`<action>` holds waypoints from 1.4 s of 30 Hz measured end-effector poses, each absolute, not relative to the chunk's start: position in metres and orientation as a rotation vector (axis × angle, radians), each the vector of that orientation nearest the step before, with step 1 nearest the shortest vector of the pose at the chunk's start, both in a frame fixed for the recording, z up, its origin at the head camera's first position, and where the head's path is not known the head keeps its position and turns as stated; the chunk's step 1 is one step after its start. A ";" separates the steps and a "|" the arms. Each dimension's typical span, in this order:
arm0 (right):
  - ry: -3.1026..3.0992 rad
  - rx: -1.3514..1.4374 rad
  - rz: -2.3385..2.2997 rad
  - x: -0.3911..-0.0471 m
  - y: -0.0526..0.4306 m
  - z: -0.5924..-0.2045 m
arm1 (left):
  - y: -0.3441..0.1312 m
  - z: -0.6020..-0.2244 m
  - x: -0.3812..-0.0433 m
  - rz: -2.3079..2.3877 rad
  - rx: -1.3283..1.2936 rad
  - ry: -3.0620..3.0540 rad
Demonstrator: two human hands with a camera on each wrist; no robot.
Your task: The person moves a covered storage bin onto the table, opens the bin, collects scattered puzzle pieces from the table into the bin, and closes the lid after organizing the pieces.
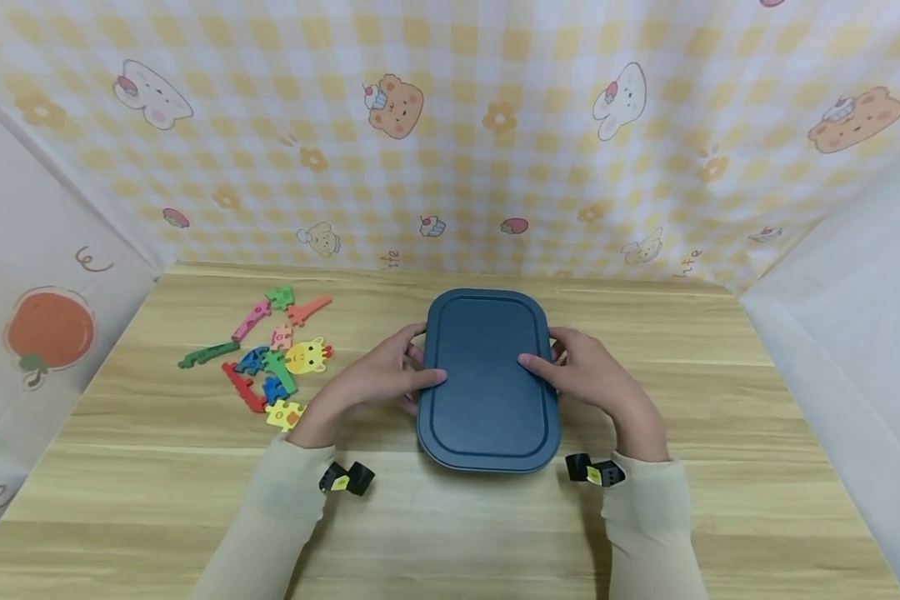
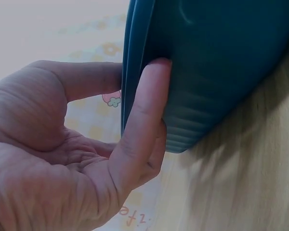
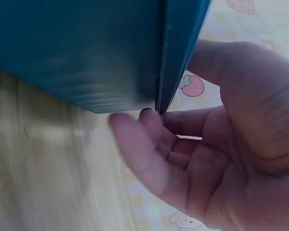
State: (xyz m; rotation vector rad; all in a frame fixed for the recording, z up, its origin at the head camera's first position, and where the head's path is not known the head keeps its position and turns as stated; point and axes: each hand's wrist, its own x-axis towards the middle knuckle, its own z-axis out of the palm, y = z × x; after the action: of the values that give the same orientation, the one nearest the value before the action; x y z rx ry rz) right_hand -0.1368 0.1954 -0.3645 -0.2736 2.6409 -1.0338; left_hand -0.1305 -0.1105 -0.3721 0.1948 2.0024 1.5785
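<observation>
A dark blue rectangular storage box with a rounded lid stands at the middle of the table. On its left side my left hand holds it, thumb on the lid and fingers below the rim. The left wrist view shows those fingers against the box's ribbed side wall. From the other side my right hand grips the box, its thumb lying over the lid's edge. In the right wrist view the right fingers curl up near the lid's rim. What the box contains is hidden by the lid.
Left of the box lie several colourful jigsaw pieces, among them a yellow giraffe head. One yellow piece sits right beside my left wrist. A checked cloth hangs behind the wooden table.
</observation>
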 end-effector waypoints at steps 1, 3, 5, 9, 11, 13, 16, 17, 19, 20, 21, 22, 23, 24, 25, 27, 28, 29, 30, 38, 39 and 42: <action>2.623 -0.258 -1.054 -0.136 0.195 -0.364 | -0.111 -0.372 -0.130 1.580 0.195 2.001; 2.584 -0.216 -1.104 -0.136 0.195 -0.363 | -0.111 -0.373 -0.130 1.580 0.195 2.004; 2.563 -0.187 -1.143 -0.136 0.195 -0.362 | -0.112 -0.373 -0.130 1.580 0.192 2.005; 2.554 -0.145 -1.174 -0.135 0.196 -0.358 | -0.112 -0.372 -0.130 1.582 0.188 2.004; 2.550 -0.129 -1.180 -0.135 0.196 -0.357 | -0.112 -0.372 -0.130 1.586 0.187 1.997; 2.551 -0.116 -1.181 -0.135 0.196 -0.356 | -0.112 -0.372 -0.131 1.593 0.185 1.993; 2.557 -0.095 -1.182 -0.134 0.195 -0.354 | -0.111 -0.372 -0.131 1.603 0.175 1.983; 2.560 -0.089 -1.181 -0.134 0.194 -0.354 | -0.111 -0.372 -0.132 1.606 0.170 1.980; 2.566 -0.075 -1.180 -0.133 0.193 -0.352 | -0.111 -0.372 -0.132 1.609 0.164 1.975; 2.570 -0.067 -1.178 -0.133 0.193 -0.352 | -0.110 -0.373 -0.132 1.606 0.164 1.977; 2.573 -0.061 -1.175 -0.133 0.192 -0.351 | -0.110 -0.373 -0.132 1.605 0.164 1.979; 2.577 -0.054 -1.173 -0.132 0.192 -0.351 | -0.110 -0.373 -0.132 1.603 0.167 1.982; 2.579 -0.044 -1.172 -0.132 0.191 -0.350 | -0.110 -0.374 -0.133 1.601 0.168 1.987; 2.582 -0.034 -1.170 -0.132 0.191 -0.350 | -0.110 -0.375 -0.133 1.602 0.171 1.990; 2.587 -0.027 -1.164 -0.131 0.190 -0.350 | -0.110 -0.375 -0.133 1.602 0.171 1.995; 2.599 -0.014 -1.157 -0.130 0.189 -0.349 | -0.110 -0.376 -0.132 1.600 0.179 2.004; 2.606 -0.007 -1.154 -0.130 0.188 -0.349 | -0.110 -0.376 -0.132 1.598 0.180 2.009; 2.613 -0.003 -1.150 -0.130 0.188 -0.349 | -0.110 -0.376 -0.132 1.597 0.180 2.014; 2.620 0.001 -1.145 -0.130 0.187 -0.349 | -0.109 -0.376 -0.132 1.598 0.180 2.018; 2.625 0.042 -1.134 -0.129 0.186 -0.346 | -0.105 -0.371 -0.131 1.536 0.172 2.105; 2.624 0.044 -1.134 -0.129 0.186 -0.346 | -0.105 -0.370 -0.131 1.529 0.174 2.114; 2.629 0.044 -1.132 -0.129 0.186 -0.346 | -0.105 -0.369 -0.130 1.515 0.182 2.133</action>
State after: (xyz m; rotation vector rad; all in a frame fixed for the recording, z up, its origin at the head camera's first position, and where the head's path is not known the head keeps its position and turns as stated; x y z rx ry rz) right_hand -0.1289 0.1856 -0.3458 0.0443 2.6294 -1.1322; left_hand -0.1305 -0.1045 -0.3692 0.1816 2.1330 1.5149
